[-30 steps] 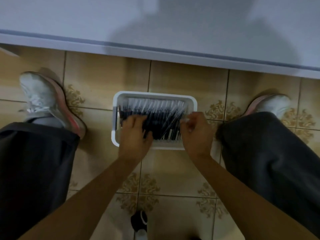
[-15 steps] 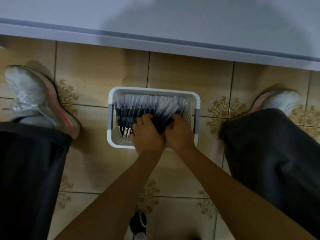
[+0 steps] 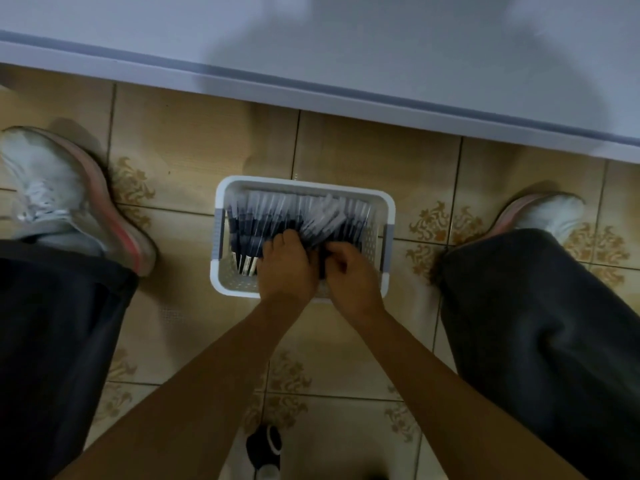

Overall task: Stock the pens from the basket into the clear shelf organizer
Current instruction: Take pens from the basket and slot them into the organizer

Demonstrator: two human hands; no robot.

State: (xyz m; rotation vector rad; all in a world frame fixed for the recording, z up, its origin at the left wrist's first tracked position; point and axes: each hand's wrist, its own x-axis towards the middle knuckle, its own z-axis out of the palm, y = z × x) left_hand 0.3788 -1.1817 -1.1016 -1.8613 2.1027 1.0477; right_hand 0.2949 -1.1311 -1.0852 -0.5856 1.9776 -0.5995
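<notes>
Mostly, pens in the basket lie parallel, ends pointing away.

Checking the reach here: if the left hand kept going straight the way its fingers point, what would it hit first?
The pens: the left hand grips a bunch of them and points toward the basket's far rim, probably next, though depth is unclear.

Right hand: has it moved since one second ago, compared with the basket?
Yes. The right hand moved left, from the right rim of the basket toward its middle, onto the pens, beside the left hand.
</notes>
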